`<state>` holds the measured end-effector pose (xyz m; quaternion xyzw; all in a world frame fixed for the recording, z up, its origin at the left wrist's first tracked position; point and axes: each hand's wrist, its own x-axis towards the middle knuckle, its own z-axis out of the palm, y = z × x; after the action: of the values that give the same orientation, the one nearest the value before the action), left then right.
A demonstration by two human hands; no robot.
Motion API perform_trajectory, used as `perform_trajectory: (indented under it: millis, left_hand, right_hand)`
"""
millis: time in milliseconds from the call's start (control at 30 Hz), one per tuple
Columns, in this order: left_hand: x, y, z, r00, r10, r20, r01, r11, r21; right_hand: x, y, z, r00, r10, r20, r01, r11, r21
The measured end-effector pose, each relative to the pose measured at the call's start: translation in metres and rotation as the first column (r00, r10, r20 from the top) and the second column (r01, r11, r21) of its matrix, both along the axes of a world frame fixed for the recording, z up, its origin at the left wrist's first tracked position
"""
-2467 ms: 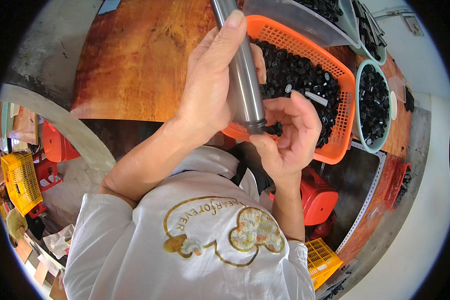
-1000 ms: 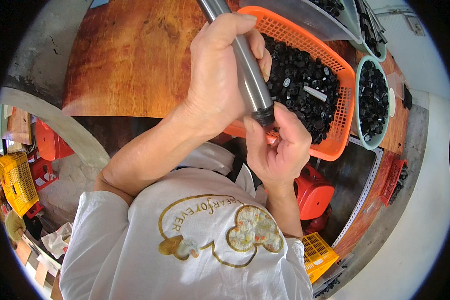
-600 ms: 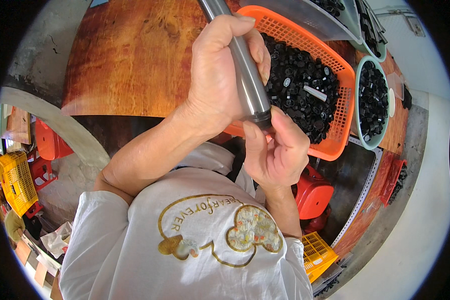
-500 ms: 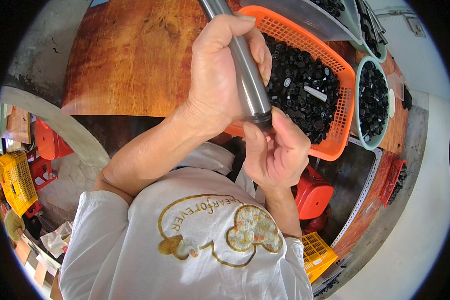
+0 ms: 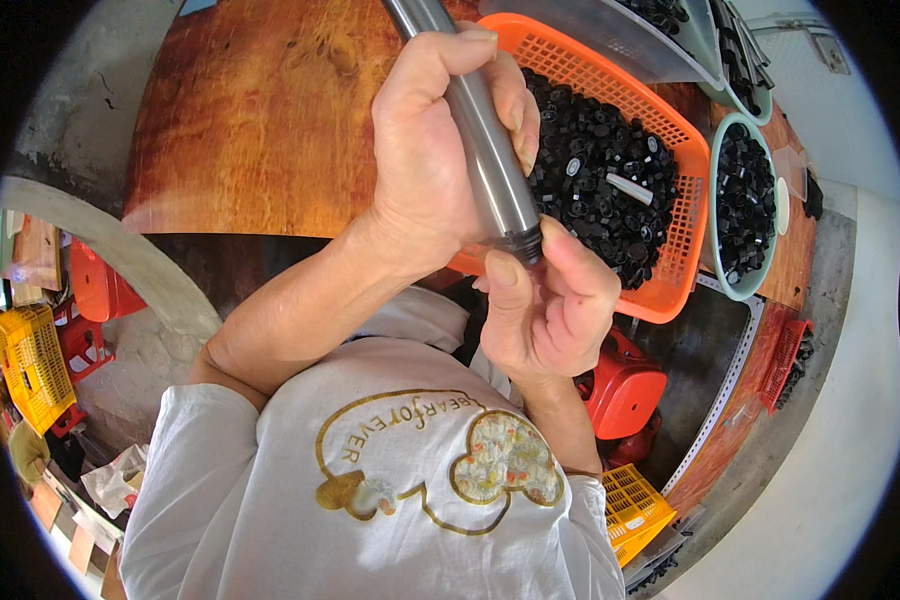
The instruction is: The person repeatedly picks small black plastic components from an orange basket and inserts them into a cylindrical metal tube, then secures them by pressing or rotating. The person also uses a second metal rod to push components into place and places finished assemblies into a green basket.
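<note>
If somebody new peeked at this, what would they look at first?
Probably the shiny grey tube near the top middle, wrapped by the left hand, with the right hand at the black end piece on its lower end. Next, perhaps the bright orange basket to the right, heaped with small black parts. The white shirt with its gold design stands out too, lower middle.

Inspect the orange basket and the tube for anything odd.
One oddity: a pale, narrow strip lies on the small black parts in the orange basket, longer and lighter than its neighbours. The tube shows no visible damage.
</note>
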<state>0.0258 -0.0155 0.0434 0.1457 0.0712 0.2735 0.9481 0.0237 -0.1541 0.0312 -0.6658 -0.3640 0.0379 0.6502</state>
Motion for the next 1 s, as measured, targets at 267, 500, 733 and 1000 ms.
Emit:
perform_trajectory:
  millis: [267,500,733,1000]
  left_hand:
    - [-0.001,0.003,0.001,0.998,-0.034,0.043,0.034,0.999,0.007]
    - [0.000,-0.001,0.008,0.995,-0.041,-0.087,0.050,0.994,0.098]
    - [-0.007,-0.003,0.020,0.971,-0.188,-0.151,0.193,0.981,0.015]
    - [-0.008,-0.002,0.027,0.934,-0.317,-0.165,0.304,0.948,-0.098]
  right_hand:
    - [0.003,-0.001,0.001,0.991,0.128,0.041,-0.129,0.991,0.038]
    - [0.030,-0.009,0.011,0.949,0.313,0.038,-0.299,0.932,-0.206]
    - [0.059,-0.005,0.007,0.833,0.140,0.535,-0.045,0.981,-0.188]
    - [0.073,-0.007,-0.002,0.811,0.408,0.419,-0.305,0.906,-0.293]
